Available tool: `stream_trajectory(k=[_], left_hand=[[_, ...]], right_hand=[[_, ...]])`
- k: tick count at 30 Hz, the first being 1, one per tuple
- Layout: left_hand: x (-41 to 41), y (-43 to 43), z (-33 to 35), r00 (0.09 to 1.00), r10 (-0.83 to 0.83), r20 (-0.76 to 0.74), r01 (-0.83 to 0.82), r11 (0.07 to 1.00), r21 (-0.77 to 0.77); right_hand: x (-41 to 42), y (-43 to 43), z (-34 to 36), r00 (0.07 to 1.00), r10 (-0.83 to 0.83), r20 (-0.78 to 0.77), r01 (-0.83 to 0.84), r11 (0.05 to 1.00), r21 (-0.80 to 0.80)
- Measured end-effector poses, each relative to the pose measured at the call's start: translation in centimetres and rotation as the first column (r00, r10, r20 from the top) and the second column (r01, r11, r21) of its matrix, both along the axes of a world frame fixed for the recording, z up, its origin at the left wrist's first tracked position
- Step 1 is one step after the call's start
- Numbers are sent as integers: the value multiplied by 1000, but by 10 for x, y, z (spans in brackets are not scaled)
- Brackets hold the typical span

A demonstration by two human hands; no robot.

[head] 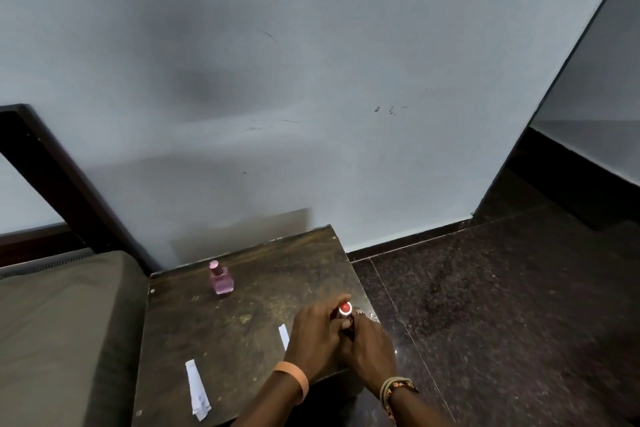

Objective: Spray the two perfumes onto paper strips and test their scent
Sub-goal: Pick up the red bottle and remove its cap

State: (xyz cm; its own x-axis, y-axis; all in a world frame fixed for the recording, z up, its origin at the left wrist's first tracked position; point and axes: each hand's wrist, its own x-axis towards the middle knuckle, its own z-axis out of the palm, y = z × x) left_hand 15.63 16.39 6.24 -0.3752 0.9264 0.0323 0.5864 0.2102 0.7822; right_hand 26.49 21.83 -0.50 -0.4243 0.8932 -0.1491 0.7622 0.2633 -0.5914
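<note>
A dark red perfume bottle (345, 309) with a red and silver top sits between both my hands at the right side of the small wooden table (242, 315). My left hand (313, 333) curls round its left side and top. My right hand (369, 345) grips its lower body from the right. A pink perfume bottle (220, 278) stands upright at the table's back left. One white paper strip (197, 390) lies near the front left. A second paper strip (284, 336) lies just left of my left hand, partly hidden by it.
A pale wall (311, 97) rises right behind the table. A bed with an olive mattress (59, 329) and dark wooden frame borders the table's left side. Dark speckled floor tiles (502, 305) spread to the right.
</note>
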Motion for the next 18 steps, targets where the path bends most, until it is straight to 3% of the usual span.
stream_trajectory(k=[3,8,15,18], left_hand=[[-1,-1,4,998,53,-29,-52,998,27],[3,-2,0,1000,-24,-7,24,1000,6],[3,-3,5,999,30,-20,-29,997,76],[2,-2,0,1000,-17,-22,18,999,42]], right_hand=[[1,1,-2,1000,1,-2,-1,1000,7],[2,1,-5,999,32,-26,-31,999,33],[0,4,-8,1000,14,7,-14,1000,25],[0,3,-11,1000,14,0,-14,999,37]])
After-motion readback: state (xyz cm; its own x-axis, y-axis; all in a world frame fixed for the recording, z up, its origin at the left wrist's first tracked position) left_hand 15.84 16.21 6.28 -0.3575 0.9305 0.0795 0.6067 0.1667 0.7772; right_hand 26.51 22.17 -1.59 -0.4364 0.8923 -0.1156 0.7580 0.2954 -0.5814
